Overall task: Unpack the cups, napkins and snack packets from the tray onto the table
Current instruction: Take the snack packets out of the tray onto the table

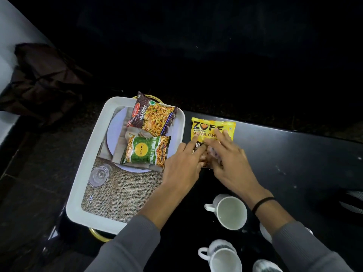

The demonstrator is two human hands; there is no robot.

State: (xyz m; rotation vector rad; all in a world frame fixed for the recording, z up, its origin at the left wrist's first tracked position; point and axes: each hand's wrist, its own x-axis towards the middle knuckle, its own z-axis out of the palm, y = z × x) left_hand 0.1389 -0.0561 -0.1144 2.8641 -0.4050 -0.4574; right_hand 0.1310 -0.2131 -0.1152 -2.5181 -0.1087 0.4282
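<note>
A white tray [87,156] with a burlap-and-plate print sits at the left end of the black table [294,163]. Two snack packets lie in its far half: a brown "Mixture" packet [155,116] and a green-and-orange packet [146,150]. Pale folded pieces, perhaps napkins [133,133], show under them. A yellow snack packet [212,127] lies on the table just right of the tray. My left hand [184,163] and my right hand [228,160] both grip its near end and cover it. White cups [231,212] [222,258] stand near me.
Two more white cups [265,231] [267,266] are partly hidden by my right sleeve. The tray has a gold handle [98,235] at its near end. The table's far edge runs just behind the yellow packet. A dark bag [43,81] lies far left.
</note>
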